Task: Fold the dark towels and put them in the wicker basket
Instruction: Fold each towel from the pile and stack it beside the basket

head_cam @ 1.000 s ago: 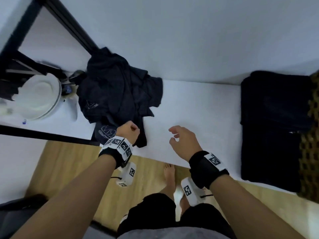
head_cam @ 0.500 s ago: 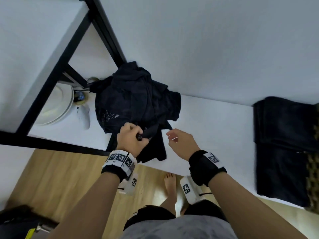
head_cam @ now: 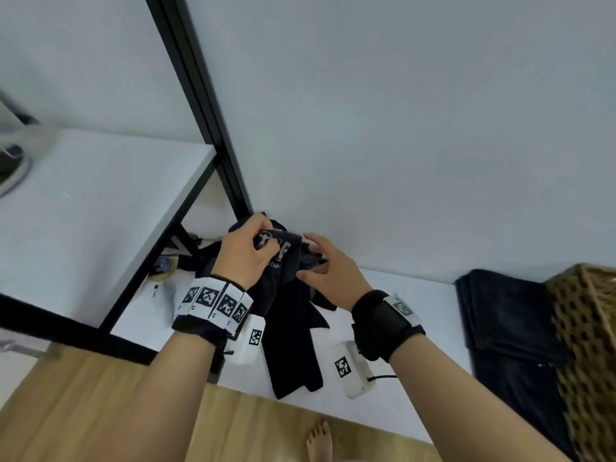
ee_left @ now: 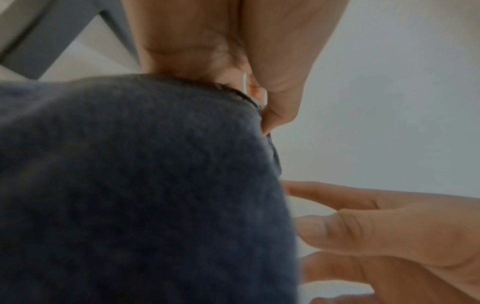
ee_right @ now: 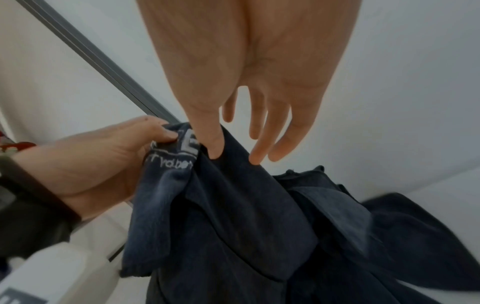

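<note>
I stand at a white tabletop (head_cam: 393, 315) set against a pale wall. A white upper shelf (head_cam: 93, 208) on a black frame (head_cam: 200, 95) rises over its left end.

At the right end of the tabletop stands the wicker basket (head_cam: 590, 335), only partly in view. Just beside it, on its left, lies a stack of folded dark towels (head_cam: 500, 315), reaching from near the back edge to the front edge.

Near the left end, below the frame post, I hold up a dark towel (head_cam: 290, 331) with pale printed lettering near its top. Its lower part hangs down and drapes onto the tabletop, ending near the front edge. From my right wrist, more dark cloth (ee_right: 389, 226) lies bunched on the tabletop behind it; I cannot tell how many towels that is.

My left hand (head_cam: 245, 253) is closed in a fist around the towel's lettered top edge, thumb pinching the cloth against the fingers. My right hand (head_cam: 328, 270) is loosely spread beside it, its fingers nearly straight; the thumb and forefinger tips touch the towel's upper fold without clamping it.

Both wrists wear black bands with black-and-white square markers. Wooden floor (head_cam: 100, 411) and one bare foot (head_cam: 320, 441) show below the front edge.
</note>
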### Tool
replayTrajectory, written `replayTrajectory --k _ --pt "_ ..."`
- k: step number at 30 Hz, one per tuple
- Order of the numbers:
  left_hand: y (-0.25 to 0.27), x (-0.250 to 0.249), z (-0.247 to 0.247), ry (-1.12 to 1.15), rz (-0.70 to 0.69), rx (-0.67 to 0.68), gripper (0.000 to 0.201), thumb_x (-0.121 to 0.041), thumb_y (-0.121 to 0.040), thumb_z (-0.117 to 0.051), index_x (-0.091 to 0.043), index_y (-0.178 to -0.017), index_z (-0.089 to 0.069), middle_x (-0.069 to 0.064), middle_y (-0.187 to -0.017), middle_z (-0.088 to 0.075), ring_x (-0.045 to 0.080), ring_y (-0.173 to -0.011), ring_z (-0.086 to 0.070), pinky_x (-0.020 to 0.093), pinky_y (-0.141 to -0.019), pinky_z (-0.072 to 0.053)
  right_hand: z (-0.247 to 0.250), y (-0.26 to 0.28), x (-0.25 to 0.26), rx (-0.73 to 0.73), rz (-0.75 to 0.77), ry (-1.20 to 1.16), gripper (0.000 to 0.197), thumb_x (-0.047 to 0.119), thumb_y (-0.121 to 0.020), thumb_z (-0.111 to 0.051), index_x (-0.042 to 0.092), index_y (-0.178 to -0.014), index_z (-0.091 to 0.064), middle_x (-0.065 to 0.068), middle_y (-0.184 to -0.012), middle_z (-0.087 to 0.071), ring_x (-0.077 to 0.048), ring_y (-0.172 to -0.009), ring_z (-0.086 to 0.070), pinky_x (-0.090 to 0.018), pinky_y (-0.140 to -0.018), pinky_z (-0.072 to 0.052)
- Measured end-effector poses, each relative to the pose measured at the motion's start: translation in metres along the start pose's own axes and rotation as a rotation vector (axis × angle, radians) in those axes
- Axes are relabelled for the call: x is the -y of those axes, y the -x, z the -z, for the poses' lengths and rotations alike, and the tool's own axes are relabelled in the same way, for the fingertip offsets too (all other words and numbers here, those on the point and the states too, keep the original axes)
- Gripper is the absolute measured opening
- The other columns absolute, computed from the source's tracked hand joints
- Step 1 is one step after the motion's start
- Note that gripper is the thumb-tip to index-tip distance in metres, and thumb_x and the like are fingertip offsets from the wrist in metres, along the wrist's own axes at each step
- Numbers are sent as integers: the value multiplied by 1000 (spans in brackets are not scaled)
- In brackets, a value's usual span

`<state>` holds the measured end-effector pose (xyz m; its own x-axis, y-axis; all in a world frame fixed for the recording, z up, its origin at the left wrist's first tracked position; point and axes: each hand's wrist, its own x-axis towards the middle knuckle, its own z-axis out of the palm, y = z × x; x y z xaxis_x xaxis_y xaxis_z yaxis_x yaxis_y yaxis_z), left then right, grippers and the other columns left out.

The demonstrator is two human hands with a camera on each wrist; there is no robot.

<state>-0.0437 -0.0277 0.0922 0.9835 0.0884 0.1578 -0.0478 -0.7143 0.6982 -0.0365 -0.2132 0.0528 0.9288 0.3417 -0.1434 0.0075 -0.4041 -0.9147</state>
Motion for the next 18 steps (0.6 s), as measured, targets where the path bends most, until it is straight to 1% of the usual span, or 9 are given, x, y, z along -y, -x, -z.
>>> replayTrajectory --k 2,4,5,7,9,12,14,16,18 --pt "-15 -16 19 -29 -62 -9 15 -11 -88 -64 -21 -88 -52 -5 -75 -63 -3 -65 -55 4 -60 -37 3 -10 22 -25 58 -8 67 24 -86 -73 37 -143 -41 12 -129 -53 -9 -88 -68 -3 -76 -43" --pt "-30 -34 39 -39 -136 -39 14 -11 -88 -63 -21 -90 -54 -10 -77 -62 -3 -71 -57 3 -62 -38 6 -22 44 -42 107 -35 57 24 -87 -71 36 -138 -49 15 -122 -59 -11 -88 -69 -11 -81 -49" --pt "-37 -43 48 -39 -175 -55 12 -11 -88 -64 -20 -91 -56 -10 -78 -62 -3 -74 -57 3 -63 -38 8 -27 54 -55 116 -57 48 23 -88 -70 33 -133 -55 13 -119 -63 -10 -83 -69 -13 -79 -51" --pt "-47 -60 65 -62 -252 -79 11 -12 -87 -65 -19 -90 -58 -11 -77 -61 -5 -76 -56 4 -64 -38 15 -37 72 -92 116 -95 29 23 -91 -67 28 -119 -64 7 -111 -68 -5 -65 -68 -10 -64 -49" --pt "-55 -73 80 -80 -300 -120 12 -11 -86 -65 -21 -89 -57 -14 -75 -58 -7 -72 -54 5 -65 -38 22 -44 87 -129 122 -92 15 25 -92 -65 22 -107 -69 0 -105 -70 -7 -59 -66 -9 -58 -47" --pt "-67 -91 99 -59 -348 -203 10 -9 -86 -65 -15 -92 -60 -16 -74 -57 -14 -71 -53 2 -66 -36 33 -49 103 -168 157 -53 11 27 -91 -66 20 -98 -71 -4 -92 -70 -14 -68 -64 -15 -68 -51" --pt "-73 -103 110 -63 -372 -231 10 -9 -87 -65 -15 -93 -60 -17 -74 -57 -15 -71 -53 1 -67 -36 40 -49 114 -173 177 -18 7 26 -90 -65 24 -93 -71 1 -80 -65 -9 -69 -57 -17 -68 -46" --pt "-78 -115 120 -55 -402 -259 9 -10 -88 -64 -16 -94 -60 -17 -74 -57 -14 -72 -53 1 -67 -37 47 -51 126 -180 202 1 11 25 -90 -62 21 -88 -72 1 -76 -66 -10 -71 -57 -23 -70 -46" --pt "-84 -127 128 -50 -425 -270 8 -13 -89 -63 -17 -94 -60 -17 -75 -58 -14 -74 -54 1 -67 -37 56 -53 136 -221 222 -12 16 23 -89 -59 17 -79 -70 9 -66 -63 -4 -64 -55 -23 -65 -45"
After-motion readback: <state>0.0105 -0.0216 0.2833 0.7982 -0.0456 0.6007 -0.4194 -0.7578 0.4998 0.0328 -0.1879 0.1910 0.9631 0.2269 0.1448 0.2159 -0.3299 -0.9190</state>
